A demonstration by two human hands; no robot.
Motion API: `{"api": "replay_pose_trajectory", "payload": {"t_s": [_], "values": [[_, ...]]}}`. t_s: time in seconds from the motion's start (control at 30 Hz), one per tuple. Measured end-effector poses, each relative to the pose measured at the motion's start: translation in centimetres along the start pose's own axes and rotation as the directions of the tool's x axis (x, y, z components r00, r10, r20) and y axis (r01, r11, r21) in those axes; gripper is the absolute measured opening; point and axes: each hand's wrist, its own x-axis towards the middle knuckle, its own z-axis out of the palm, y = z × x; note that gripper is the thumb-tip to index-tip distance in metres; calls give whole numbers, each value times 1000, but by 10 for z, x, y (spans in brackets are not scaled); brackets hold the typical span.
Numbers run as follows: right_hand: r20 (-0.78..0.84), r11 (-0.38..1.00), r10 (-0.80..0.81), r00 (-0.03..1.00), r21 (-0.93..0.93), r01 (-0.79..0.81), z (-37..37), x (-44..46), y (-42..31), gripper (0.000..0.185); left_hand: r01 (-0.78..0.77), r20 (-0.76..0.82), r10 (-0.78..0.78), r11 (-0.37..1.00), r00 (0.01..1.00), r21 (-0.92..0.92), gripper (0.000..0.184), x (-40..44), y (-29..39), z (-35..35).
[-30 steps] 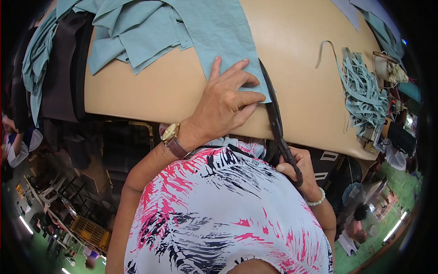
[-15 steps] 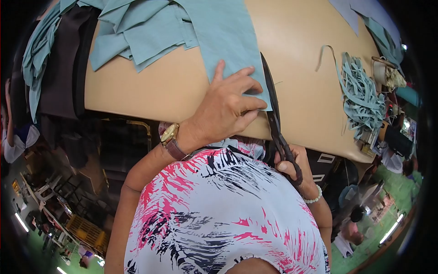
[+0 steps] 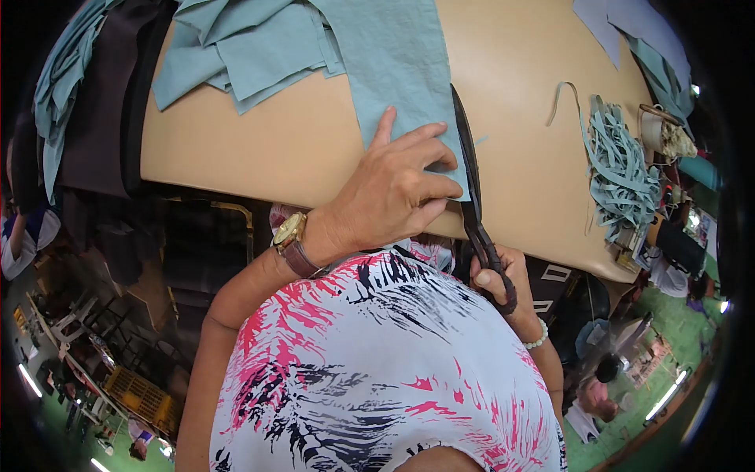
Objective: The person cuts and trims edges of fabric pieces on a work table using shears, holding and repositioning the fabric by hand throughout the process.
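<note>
Large black scissors (image 3: 476,224) have their handles in my right hand (image 3: 503,275), whose fingers are wrapped round them at the table's front edge. Their long blades point away from me along the right edge of a teal cloth strip (image 3: 393,71). My left hand (image 3: 409,179), with a watch (image 3: 289,230) on the wrist, lies on the lower end of this strip. Its fingers are spread and bent, the fingertips beside the blades. A tiny teal scrap (image 3: 481,139) lies just right of the blades.
Folded teal cloth pieces (image 3: 267,59) lie at the back left of the tan table (image 3: 244,149). Dark cloth (image 3: 102,102) hangs at the left. A heap of thin teal strips (image 3: 621,165) is on the right, near a roll (image 3: 664,130). Other people are visible at both sides.
The teal strip's lower end and my left hand have shifted slightly toward me. The scissors' handles have drawn closer together. A small scrap now shows right of the blades.
</note>
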Motion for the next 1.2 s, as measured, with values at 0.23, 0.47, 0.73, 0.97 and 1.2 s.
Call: {"api": "replay_pose_trajectory", "payload": {"t_s": [0.23,0.47,0.73,0.97,1.2], "values": [[-3,1000,8,1000,19,-8,2,-2,0,26,3,0,-3,1000,1000,-13,18,0,1,-1],[-35,1000,-20,999,-13,20,3,-7,2,26,-3,-29,1,998,1000,-66,18,0,6,-4],[-58,999,-30,998,-46,27,5,-8,6,28,11,-14,-12,995,1000,-97,15,-1,7,-6],[-94,995,17,995,-96,-26,6,-8,8,26,40,-7,-41,989,999,-142,15,-1,7,-9],[15,992,-122,992,-16,122,2,-3,9,29,54,16,-52,987,999,-151,12,0,8,-12]]}}
